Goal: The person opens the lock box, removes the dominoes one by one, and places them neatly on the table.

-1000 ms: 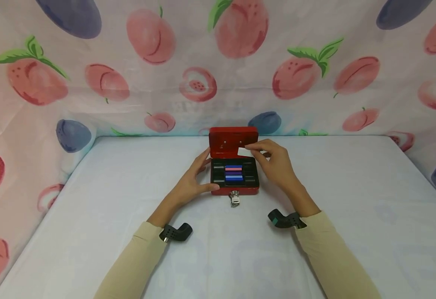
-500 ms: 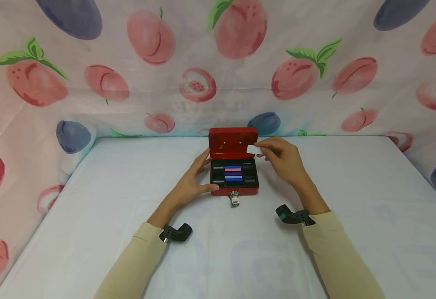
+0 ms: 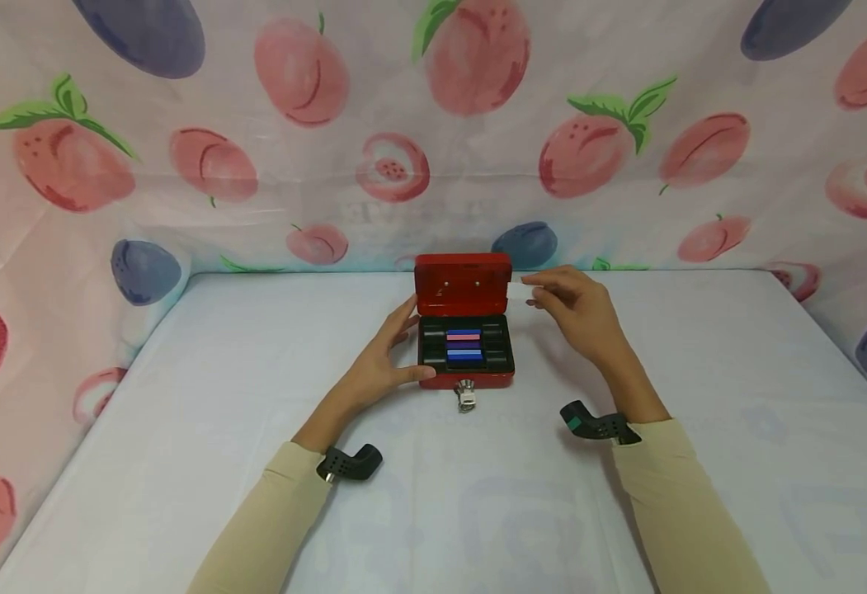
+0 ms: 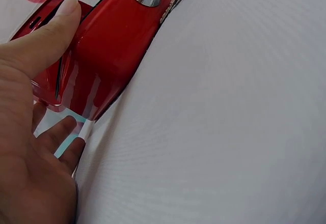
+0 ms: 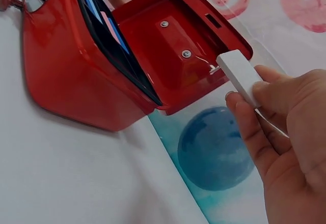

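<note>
A red cash box [image 3: 488, 380] stands with its lid [image 3: 444, 301] raised, its black tray [image 3: 433, 330] holding several blue, pink and purple strips. My left hand [image 3: 374, 367] holds the box's left side: the thumb lies over the front rim, the index finger reaches the lid end, and the other fingers [image 4: 58, 132] hang loosely below in the left wrist view. Right of the lid, my right hand [image 3: 581, 318] pinches a white rectangular block [image 5: 238, 71] between thumb and fingers, up in the air. Keys [image 3: 466, 400] hang from the front lock.
The table bears a white cloth [image 3: 433, 511]. Close behind the box, a fruit-patterned backdrop [image 3: 314, 198] rises from the table's far edge and continues down the left side. Each wrist wears a black camera mount [image 3: 355, 462].
My right hand has moved right and slightly up with the white block, from in front of the lid to beside it. The left hand and the box stay put.
</note>
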Demonstrator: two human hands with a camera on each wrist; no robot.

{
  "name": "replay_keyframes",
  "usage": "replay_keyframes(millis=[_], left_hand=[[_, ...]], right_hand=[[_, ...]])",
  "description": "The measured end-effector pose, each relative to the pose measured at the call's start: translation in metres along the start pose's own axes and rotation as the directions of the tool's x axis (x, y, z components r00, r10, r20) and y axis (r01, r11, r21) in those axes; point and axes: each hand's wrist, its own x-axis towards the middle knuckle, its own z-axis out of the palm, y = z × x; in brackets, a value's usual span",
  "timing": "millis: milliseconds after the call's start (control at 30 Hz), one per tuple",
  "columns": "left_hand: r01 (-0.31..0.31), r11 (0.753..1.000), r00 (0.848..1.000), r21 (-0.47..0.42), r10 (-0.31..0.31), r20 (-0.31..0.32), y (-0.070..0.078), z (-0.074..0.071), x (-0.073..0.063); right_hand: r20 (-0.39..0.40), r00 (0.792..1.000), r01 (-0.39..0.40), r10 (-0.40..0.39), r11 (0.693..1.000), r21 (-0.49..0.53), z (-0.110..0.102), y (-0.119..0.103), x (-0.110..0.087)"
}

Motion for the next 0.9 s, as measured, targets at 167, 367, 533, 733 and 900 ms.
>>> replay_keyframes(millis=[167, 367, 533, 733, 900], left_hand=[[-0.007, 1.0, 1.0, 0.01, 0.007, -0.005, 0.0, 0.0, 0.0], [-0.007, 1.0, 1.0, 0.008, 0.007, -0.003, 0.001, 0.0, -0.001], [-0.005, 1.0, 1.0, 0.008, 0.005, 0.001, 0.001, -0.001, -0.001], [-0.007, 1.0, 1.0, 0.009, 0.007, 0.004, 0.0, -0.001, -0.001], [-0.019, 1.0, 1.0, -0.004, 0.019, 0.008, 0.005, -0.002, -0.002]], right_hand=[[0.011, 1.0, -0.026, 0.026, 1.0, -0.009, -0.006, -0.018, -0.002], [0.013, 0.994, -0.111, 0.111, 0.994, -0.008, -0.01, -0.011, -0.003], [0.007, 0.986, -0.166, 0.166, 0.986, -0.014, -0.012, 0.018, -0.004], [0.017, 0.97, -0.244, 0.244, 0.97, -0.009, -0.012, 0.037, -0.006], [0.047, 0.959, -0.278, 0.279, 0.96, -0.029, -0.01, 0.044, -0.009]])
